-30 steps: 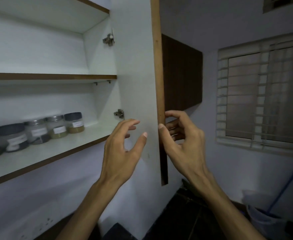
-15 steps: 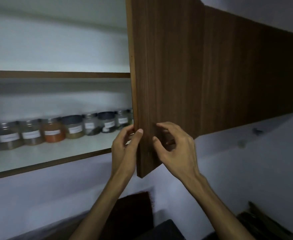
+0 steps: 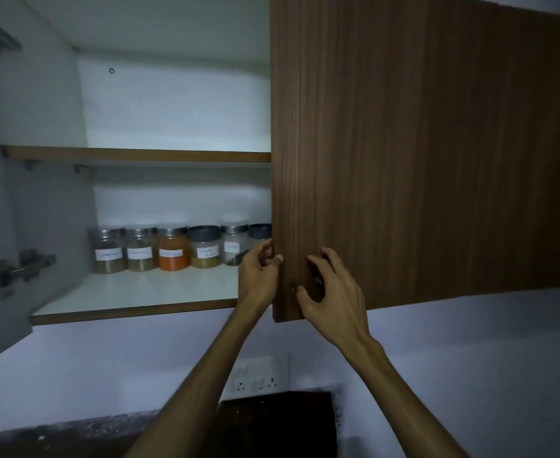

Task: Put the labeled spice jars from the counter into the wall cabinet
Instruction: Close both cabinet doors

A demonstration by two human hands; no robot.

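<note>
Dim, bluish light. The white cabinet interior [image 3: 173,104] is brightest; the wood door [image 3: 437,143] darkens rightward, and the tabletop [image 3: 73,434] is nearly black. Jar labels [image 3: 140,252] are too soft to read. Wide-angle bending warps the edges.

The door [image 3: 420,153] is dark wood-grain laminate, smooth and matt. The cabinet [image 3: 173,104] inside is smooth white board with wood-coloured edging on the shelf [image 3: 140,156]. The jars [image 3: 173,247] are clear, glossy, with white paper labels; some lids look like brushed metal, two like dark plastic. The hinge [image 3: 20,271] is metal. The worktop [image 3: 73,434] looks like dark speckled stone.
</note>
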